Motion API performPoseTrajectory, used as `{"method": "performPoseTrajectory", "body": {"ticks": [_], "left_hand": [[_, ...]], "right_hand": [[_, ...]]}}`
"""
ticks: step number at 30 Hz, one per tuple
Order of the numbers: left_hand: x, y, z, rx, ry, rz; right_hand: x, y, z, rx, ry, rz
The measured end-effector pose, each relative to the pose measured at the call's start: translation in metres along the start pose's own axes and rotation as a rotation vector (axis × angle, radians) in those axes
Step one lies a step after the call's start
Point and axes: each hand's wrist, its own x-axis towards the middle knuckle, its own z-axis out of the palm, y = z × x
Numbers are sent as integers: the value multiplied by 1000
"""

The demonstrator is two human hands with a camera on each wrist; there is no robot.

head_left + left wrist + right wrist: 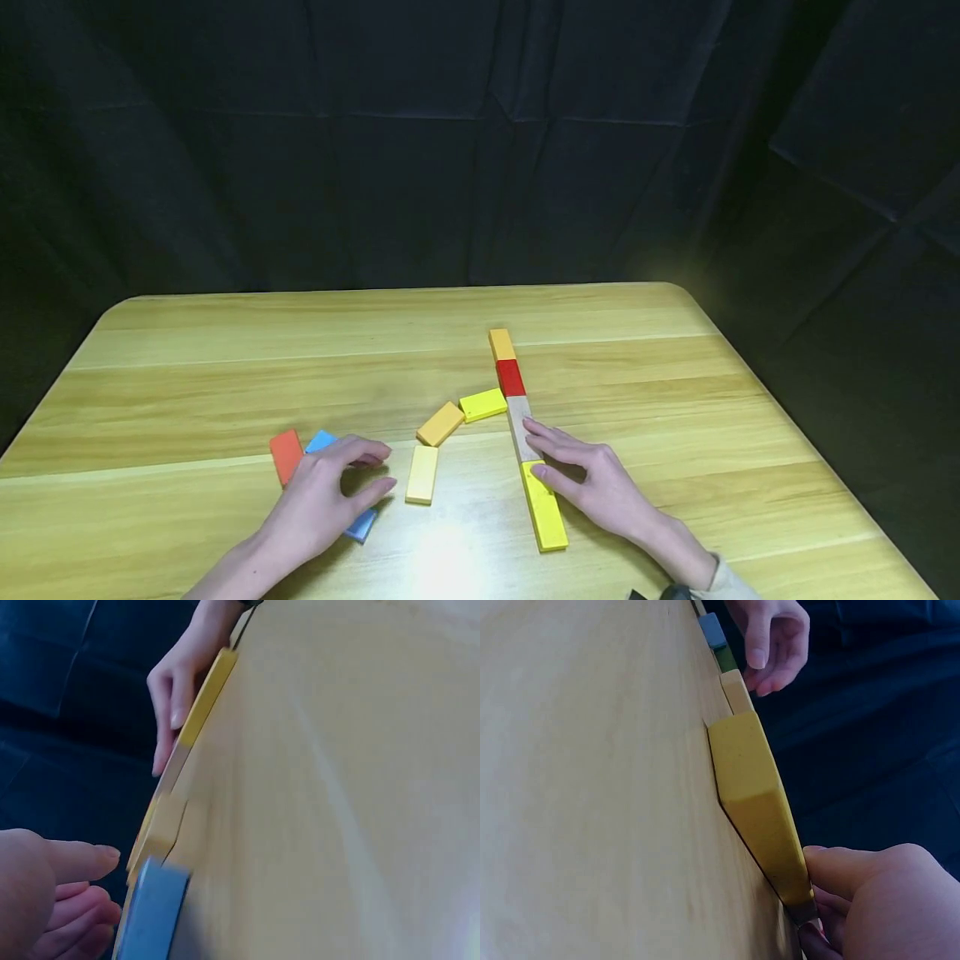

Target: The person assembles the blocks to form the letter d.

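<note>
A long block row (519,429) is lying by the right hand (592,483), loosely bent, gripping nothing, maybe touching; one bump could be making it crooked. The empty, half-curled left hand (322,500) is partly hiding a blue block (362,527), risking blind knocks.

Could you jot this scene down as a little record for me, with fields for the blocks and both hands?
surface: wooden table
backdrop: dark cloth
row, far to near: amber block, red block, grey section, yellow section
branch, row outward: small yellow block, tan-orange block, pale block
left side: orange-red block, blue piece partly covered
left grip: bare hand above blue, fingers curved, nothing visibly held
right grip: bare hand, fingertips at grey section, thumb at yellow section
unclear: whether the blue is one block or two
</note>
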Motion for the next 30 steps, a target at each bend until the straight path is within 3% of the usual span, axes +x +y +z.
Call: {"method": "performPoseTrajectory", "body": {"ticks": [8,12,18,23,30], "left_hand": [[-11,-27,-35,120,178,-25],[-20,-39,-45,142,229,-25],[-24,-51,-56,174,220,-37],[-24,-56,-60,208,166,-80],[-24,-63,-62,183,138,-128]], "right_hand": [[2,0,1,-12,6,-8],[1,0,1,-11,5,-7],[0,0,0,-7,7,1],[0,0,1,-14,6,1],[1,0,1,-21,5,-8]]}}
